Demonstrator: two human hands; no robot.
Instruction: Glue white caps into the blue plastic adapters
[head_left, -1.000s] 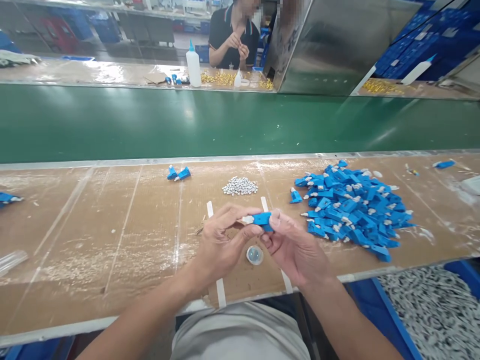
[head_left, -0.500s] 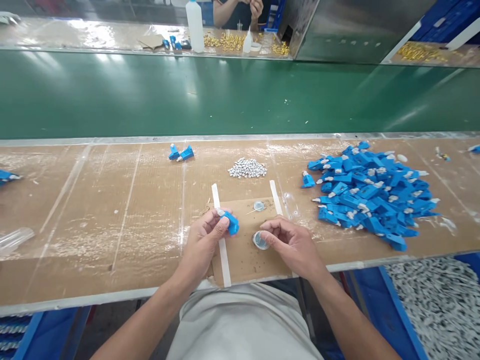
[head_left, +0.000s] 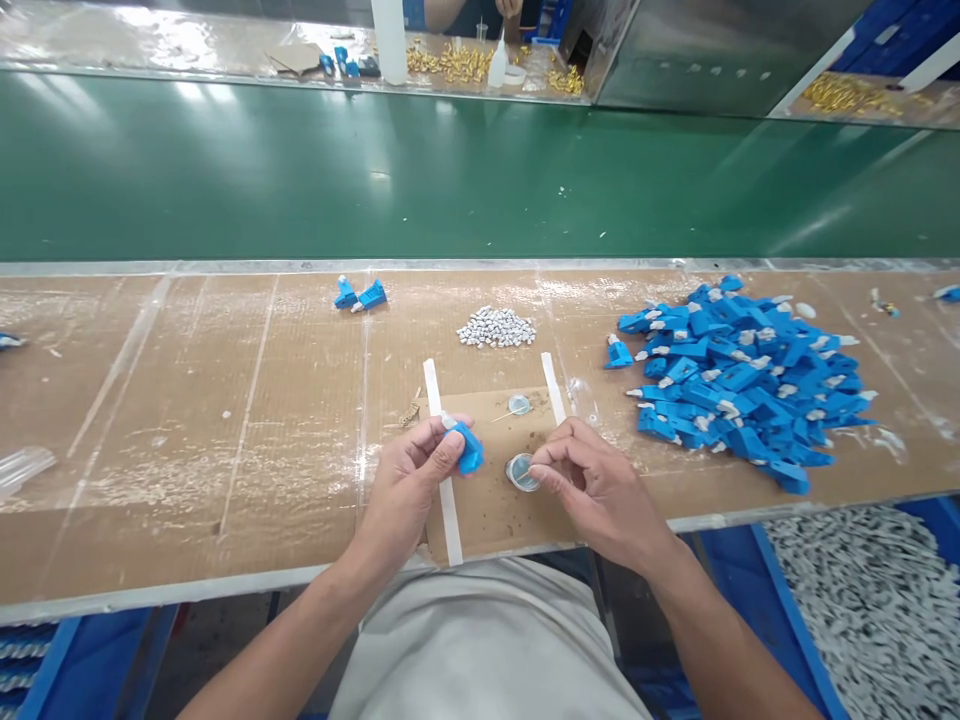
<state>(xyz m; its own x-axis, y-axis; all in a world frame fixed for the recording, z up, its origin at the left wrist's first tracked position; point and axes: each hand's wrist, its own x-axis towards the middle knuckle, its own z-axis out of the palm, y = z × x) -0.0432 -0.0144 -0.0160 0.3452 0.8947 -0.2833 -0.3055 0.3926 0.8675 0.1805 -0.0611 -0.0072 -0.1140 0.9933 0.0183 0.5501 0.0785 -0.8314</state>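
Between the thumb and fingers of my left hand [head_left: 416,465] is a blue piece [head_left: 470,449] with a whitish tip. My right hand [head_left: 592,485] is pinched at the right rim of a small round cup [head_left: 521,472]; a thin stick seems to run from its fingertips into the cup. Behind the cup a clear round lid [head_left: 518,404] lies on the cardboard sheet [head_left: 480,525], with another thin stick beside it. Farther back sits a small heap of grey-white bits [head_left: 496,327].
A large pile of blue pieces [head_left: 742,380] covers the table's right part. Two blue pieces [head_left: 361,294] lie at the back left. Beyond runs a green belt [head_left: 300,170], with a person's hand [head_left: 510,8] past it. A blue bin [head_left: 795,610] stands below right.
My right hand's fingers have closed into a pinch beside the cup, where a thin stick now shows. My left hand keeps the blue piece, slightly turned. The view has shifted a little.
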